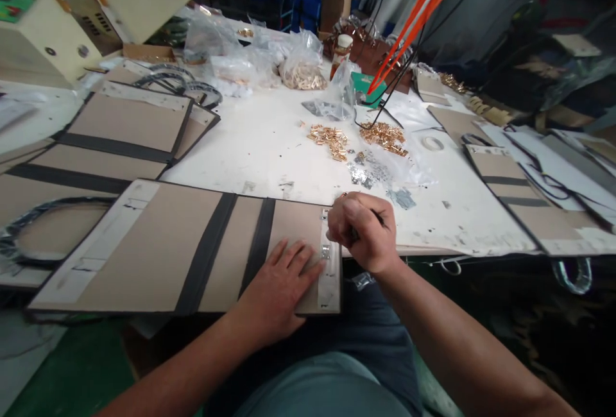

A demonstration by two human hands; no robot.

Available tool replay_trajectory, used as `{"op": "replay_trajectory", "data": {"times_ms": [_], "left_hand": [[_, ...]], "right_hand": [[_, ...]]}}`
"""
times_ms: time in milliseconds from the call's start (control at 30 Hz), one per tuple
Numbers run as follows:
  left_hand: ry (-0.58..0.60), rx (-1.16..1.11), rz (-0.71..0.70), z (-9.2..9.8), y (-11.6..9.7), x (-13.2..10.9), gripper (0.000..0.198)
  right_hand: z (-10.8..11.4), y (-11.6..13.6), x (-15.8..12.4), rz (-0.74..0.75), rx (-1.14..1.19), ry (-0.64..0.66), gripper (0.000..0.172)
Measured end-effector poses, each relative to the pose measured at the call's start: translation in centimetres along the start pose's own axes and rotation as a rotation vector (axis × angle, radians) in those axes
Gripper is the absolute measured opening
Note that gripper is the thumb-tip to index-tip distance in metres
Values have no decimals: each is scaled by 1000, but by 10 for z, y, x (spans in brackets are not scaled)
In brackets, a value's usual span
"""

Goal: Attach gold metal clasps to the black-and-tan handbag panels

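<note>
A flat brown cardboard panel point(158, 244) with two black bands and white edge strips lies at the table's near edge. My left hand point(282, 289) rests flat on its right end, fingers spread, holding it down. My right hand point(363, 231) is closed around a thin dark tool point(366, 224), its tip pressed at the white strip point(330, 269) on the panel's right edge, beside a small silver metal clip point(326, 251).
Piles of gold clips point(330, 138) point(385, 135) and silver pieces point(368, 173) lie mid-table. Stacked panels point(120, 128) sit left, more panels point(510, 192) right. A cream machine point(48, 32) stands far left. Plastic bags point(298, 64), tape roll point(433, 143) and orange cables point(414, 19) sit behind.
</note>
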State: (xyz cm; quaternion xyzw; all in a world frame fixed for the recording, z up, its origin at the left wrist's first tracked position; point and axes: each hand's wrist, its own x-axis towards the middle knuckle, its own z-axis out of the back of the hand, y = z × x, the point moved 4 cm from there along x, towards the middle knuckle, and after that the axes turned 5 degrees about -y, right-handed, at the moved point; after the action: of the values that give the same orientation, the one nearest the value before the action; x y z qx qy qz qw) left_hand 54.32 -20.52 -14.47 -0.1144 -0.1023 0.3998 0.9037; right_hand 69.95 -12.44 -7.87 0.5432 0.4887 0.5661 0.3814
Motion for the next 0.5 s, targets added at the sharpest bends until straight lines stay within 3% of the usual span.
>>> {"op": "replay_trajectory", "data": {"times_ms": [167, 267, 333, 400, 500], "left_hand": [[-4, 52, -2, -1, -9, -4, 82], [-81, 78, -26, 8, -19, -11, 74], [-229, 31, -44, 27, -22, -18, 71], [-398, -106, -4, 58, -19, -28, 65], [-614, -358, 351, 113, 1, -47, 39]], "right_hand": [[10, -14, -8, -49, 23, -59, 50], [23, 21, -22, -66, 113, -76, 49], [27, 61, -41, -32, 251, -53, 50], [21, 99, -64, 28, 278, 103, 54], [0, 128, -94, 80, 168, 370, 56]]}}
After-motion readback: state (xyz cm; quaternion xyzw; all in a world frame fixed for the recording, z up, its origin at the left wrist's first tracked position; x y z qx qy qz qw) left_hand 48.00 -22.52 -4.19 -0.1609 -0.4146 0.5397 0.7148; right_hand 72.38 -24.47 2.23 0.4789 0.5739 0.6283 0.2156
